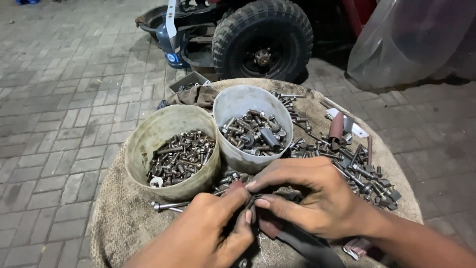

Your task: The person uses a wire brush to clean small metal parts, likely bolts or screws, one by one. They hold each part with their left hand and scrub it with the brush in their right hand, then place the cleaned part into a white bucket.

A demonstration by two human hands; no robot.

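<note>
A small dark fastener [252, 201], probably a bolt, is pinched between left hand [210, 231] and right hand [310, 196], both closed on it, just in front of the two tubs. If grip slips, it could be lost among loose bolts [359, 173] on the burlap [124, 218].

Grey bolts [184, 156], olive tub [148, 141], tan burlap [124, 213]

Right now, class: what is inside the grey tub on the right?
The grey tub holds a heap of bolts, nuts and dark metal fittings, filling its lower part. What lies beneath the top layer, and the tub's floor, cannot be seen: the hardware covers them.
</note>
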